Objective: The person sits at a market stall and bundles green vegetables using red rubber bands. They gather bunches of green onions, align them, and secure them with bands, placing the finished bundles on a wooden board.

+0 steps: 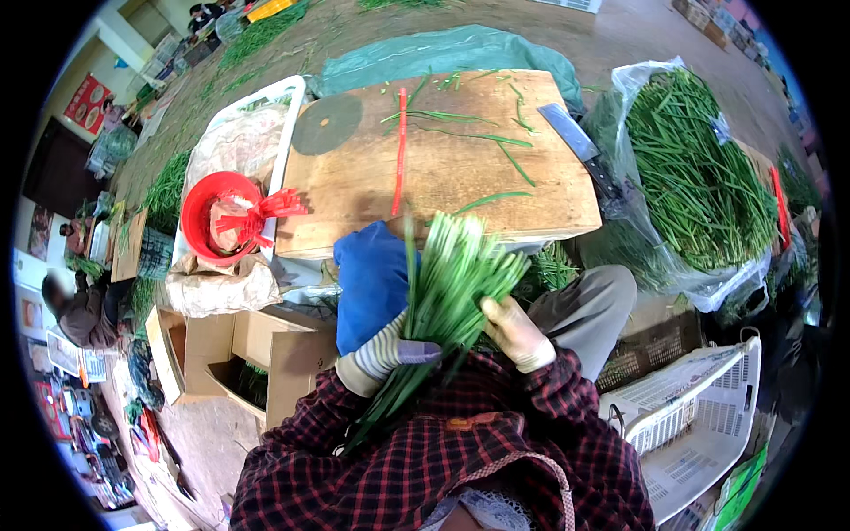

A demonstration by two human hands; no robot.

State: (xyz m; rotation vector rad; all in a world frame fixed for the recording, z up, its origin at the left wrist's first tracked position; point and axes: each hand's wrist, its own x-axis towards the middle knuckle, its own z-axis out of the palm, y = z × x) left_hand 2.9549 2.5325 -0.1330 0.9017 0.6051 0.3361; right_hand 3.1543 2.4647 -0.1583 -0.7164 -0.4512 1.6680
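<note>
A: By what is the largest area occupied?
B: By a rectangular, light-brown wooden board [345, 186], over which a few loose green leaves [518, 165] are scattered.

A: What is seen at its right?
B: A clear plastic bag [735, 285], heaped with long green stalks [695, 168]; nearer the lower edge, a slatted white plastic basket [726, 416].

A: Where is the bundle located?
B: A thick bundle of green stalks with pale ends [452, 292] is held above the lap, by the board's near edge, the pale ends being directed toward the board.

A: And at the left?
B: A round red plastic bucket [195, 212], over whose rim gathered red strips [266, 212] are draped.

A: How is the bundle gripped?
B: Its lower part is clasped by the left hand [385, 356], gloved in grey-and-white stripes. The right hand [515, 332], pale-gloved, is set against its upper side; how far its fingers are closed cannot be told.

A: The smallest items?
B: A broad-bladed knife with a dark handle [571, 133] is laid along the board's right edge; a narrow, flat red strip [401, 146] is laid on its surface.
</note>
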